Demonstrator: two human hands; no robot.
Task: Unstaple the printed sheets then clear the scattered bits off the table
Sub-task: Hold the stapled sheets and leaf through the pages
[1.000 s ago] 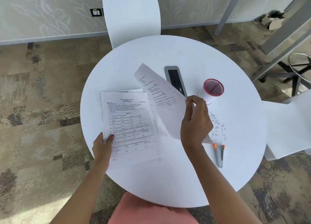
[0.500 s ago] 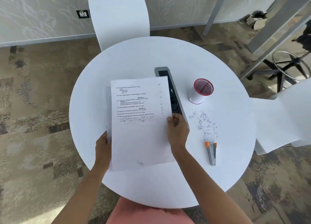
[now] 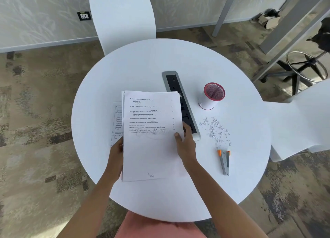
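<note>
My right hand (image 3: 185,145) pinches the sheets (image 3: 151,148) at their right edge, thumb on top; my left hand (image 3: 117,155) grips the left edge. The page I was turning a second ago now lies flat. The sheets sit mid-table (image 3: 160,59), long axis pointing away from me, text upright.

Single head-worn wide-angle view, close above the round white table (image 3: 160,59), aimed steeply down and forward; wearer's lap at bottom edge, far chair (image 3: 123,18) and wall (image 3: 35,14) at top, straight lines bowed
</note>
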